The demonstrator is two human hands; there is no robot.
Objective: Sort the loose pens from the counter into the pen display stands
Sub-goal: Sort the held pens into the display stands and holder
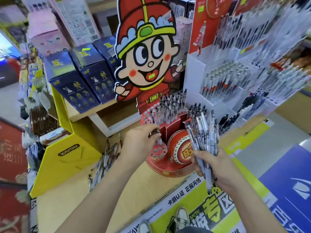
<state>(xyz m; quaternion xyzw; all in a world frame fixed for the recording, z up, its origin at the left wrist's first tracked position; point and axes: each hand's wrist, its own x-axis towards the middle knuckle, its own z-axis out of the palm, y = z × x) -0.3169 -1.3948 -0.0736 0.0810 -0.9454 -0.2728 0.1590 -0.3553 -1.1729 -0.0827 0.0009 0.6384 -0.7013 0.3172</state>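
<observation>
Clear plastic pens bundle [203,137] gripped in R hand [213,167], right of red tiered cardboard pen stand [161,168]. L hand [141,142] pinches single pen [159,140] over stand's front holes. Loose pens [107,157] lie left of stand.

You face a red pen display stand [158,151] dotted with pale round holes, its cartoon cutout [146,52] red, yellow and peach. The pens [203,132] are clear with black tips. Navy boxes [74,81] carry gold figures; the tabletop [67,207] is pale wood.

Clear plastic pens [204,132]; glossy cardboard stand [170,167].
</observation>
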